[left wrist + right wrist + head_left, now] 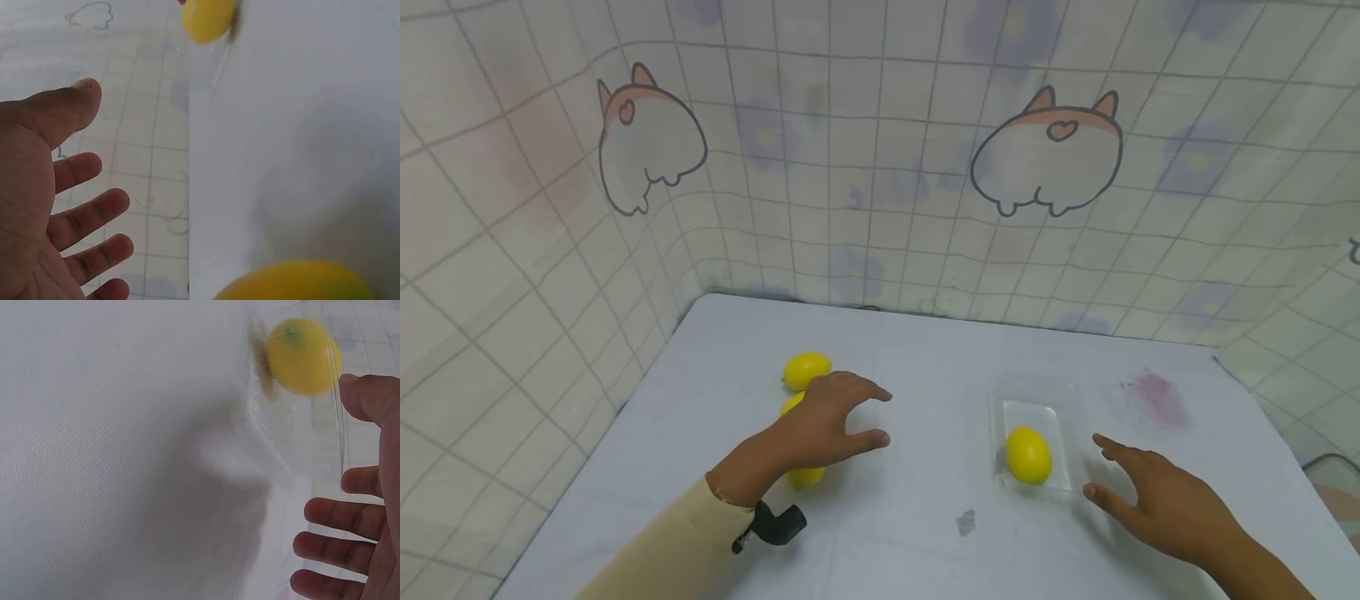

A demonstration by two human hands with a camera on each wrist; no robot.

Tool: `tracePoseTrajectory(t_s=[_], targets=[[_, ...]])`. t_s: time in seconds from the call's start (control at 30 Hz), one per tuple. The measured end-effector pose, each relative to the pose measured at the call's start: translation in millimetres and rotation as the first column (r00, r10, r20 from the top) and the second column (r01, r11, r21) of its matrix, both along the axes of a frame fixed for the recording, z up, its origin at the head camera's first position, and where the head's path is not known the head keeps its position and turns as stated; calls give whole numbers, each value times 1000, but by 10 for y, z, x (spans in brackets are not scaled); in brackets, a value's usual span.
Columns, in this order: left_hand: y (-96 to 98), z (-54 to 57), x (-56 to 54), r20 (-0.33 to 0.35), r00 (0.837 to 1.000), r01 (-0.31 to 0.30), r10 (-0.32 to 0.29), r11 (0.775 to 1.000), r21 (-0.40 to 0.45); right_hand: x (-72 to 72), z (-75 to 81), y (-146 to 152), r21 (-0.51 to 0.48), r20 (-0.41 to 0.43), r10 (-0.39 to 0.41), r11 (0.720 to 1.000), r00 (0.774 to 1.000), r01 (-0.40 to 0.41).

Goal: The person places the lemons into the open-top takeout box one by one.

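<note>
My left hand point(820, 421) hovers on the left of the table with its fingers spread and nothing in its grasp. Around it lie yellow lemons: one lemon point(807, 370) just beyond the fingers, two others partly hidden by the hand, including a near lemon point(805, 477) below the palm. A clear plastic tray point(1028, 411) stands right of centre with a single lemon point(1028, 456) inside. Beside the tray's right edge, my right hand point(1172, 504) is held with thumb and fingers apart, holding nothing. The right wrist view shows the tray's wall point(275, 447) close to its thumb.
A white cloth point(910, 467) covers the table. Behind the tray on the right lies a pinkish patch point(1156, 396), and a small grey patch point(966, 522) is near the front. A patterned curtain point(895, 167) rises along the back and sides. Something black point(778, 525) sticks out beneath my left wrist.
</note>
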State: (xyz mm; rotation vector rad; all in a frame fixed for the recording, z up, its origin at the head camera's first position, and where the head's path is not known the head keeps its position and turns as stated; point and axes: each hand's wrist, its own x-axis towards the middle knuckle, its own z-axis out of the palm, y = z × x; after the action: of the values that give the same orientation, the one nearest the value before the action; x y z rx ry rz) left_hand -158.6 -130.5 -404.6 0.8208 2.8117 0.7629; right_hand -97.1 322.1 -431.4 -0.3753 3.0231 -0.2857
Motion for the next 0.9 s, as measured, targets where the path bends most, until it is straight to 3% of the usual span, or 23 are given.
tracePoseTrajectory(t_s=[0.23,0.37,0.9], targets=[[-262,17,96,40,998,-55,54,998,23,-11,9,-7,19,14,-7,1000,1000,7],[-387,-5,132,28,997,-74,73,997,31,-13,4,-7,25,17,-14,1000,1000,13],[-743,-76,341,52,990,-132,129,989,64,-6,-1,-4,23,7,-8,1000,1000,8]])
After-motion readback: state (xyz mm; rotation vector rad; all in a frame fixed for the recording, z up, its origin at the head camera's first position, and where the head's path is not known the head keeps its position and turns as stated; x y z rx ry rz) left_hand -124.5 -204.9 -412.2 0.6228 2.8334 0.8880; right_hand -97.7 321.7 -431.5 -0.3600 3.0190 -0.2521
